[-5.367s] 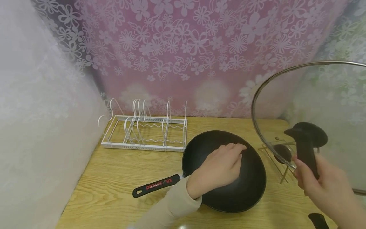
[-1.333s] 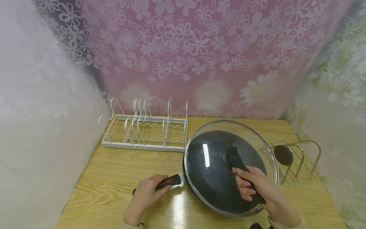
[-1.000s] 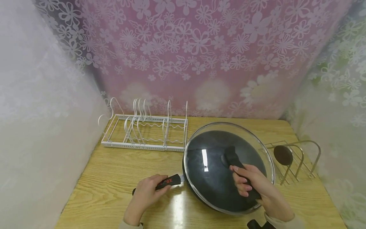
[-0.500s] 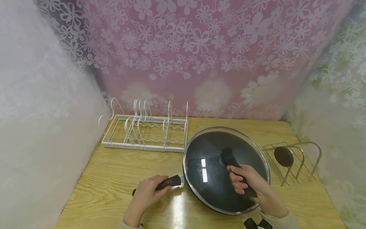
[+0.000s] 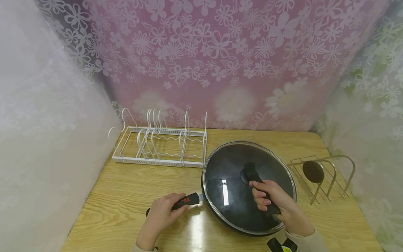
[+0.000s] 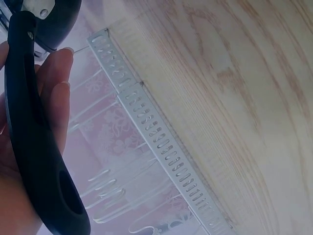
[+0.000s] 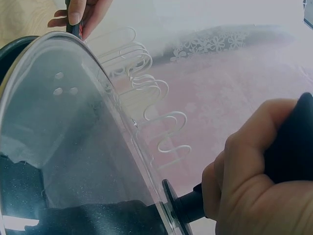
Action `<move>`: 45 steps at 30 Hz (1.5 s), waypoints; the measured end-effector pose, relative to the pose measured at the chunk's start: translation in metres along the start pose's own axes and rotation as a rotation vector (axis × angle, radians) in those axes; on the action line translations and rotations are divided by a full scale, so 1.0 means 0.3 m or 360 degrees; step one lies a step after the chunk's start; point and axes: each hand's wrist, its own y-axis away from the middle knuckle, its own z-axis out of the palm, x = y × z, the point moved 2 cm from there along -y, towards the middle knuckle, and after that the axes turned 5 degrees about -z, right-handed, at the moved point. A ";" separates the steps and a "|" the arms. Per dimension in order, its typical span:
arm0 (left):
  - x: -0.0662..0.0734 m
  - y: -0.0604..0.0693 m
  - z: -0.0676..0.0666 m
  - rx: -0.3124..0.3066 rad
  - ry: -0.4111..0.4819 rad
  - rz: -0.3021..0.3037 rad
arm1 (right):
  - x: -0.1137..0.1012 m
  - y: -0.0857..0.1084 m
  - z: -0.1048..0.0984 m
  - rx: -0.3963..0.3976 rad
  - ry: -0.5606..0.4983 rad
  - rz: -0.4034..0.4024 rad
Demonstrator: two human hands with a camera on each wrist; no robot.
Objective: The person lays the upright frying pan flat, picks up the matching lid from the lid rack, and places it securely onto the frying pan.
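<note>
A black frying pan (image 5: 206,206) stands on the wooden table, its handle pointing left. My left hand (image 5: 162,213) holds that black handle (image 5: 189,199), which has red lettering; the left wrist view shows fingers along the handle (image 6: 29,122). Over the pan lies a glass lid (image 5: 233,210) with a metal rim, nearly lined up with the pan's edge. My right hand (image 5: 274,201) grips the lid's long black knob handle (image 5: 251,171). In the right wrist view, the right hand (image 7: 259,166) is close, beside the glass lid (image 7: 73,132).
A white wire rack (image 5: 160,162) with upright loops stands at the back left. On the right is a brass-coloured wire stand (image 5: 330,185) with a dark round disc (image 5: 313,171). A dark piece (image 5: 277,245) with a yellow patch sits beside the right sleeve. Floral curtains (image 5: 201,70) surround the table (image 5: 132,196).
Earlier, the right hand held the lid up at the right, the left hand inside the pan. The left hand then took the handle; the lid came down and slid slightly left onto the pan.
</note>
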 end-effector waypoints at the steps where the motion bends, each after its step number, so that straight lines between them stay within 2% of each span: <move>1: 0.001 0.000 -0.001 -0.0004 0.0006 -0.0007 | 0.002 0.000 -0.001 0.0004 -0.0004 0.0000; 15: 0.006 0.003 -0.006 0.0034 0.0032 0.0016 | 0.022 -0.006 -0.006 0.0089 0.0003 -0.0003; 25: 0.008 0.002 -0.001 0.0065 -0.0038 0.0036 | 0.031 -0.010 -0.004 0.0146 -0.0018 0.0031; 45: 0.011 0.001 -0.002 0.0056 -0.0078 0.0009 | 0.034 -0.014 0.003 0.0026 -0.0201 0.0032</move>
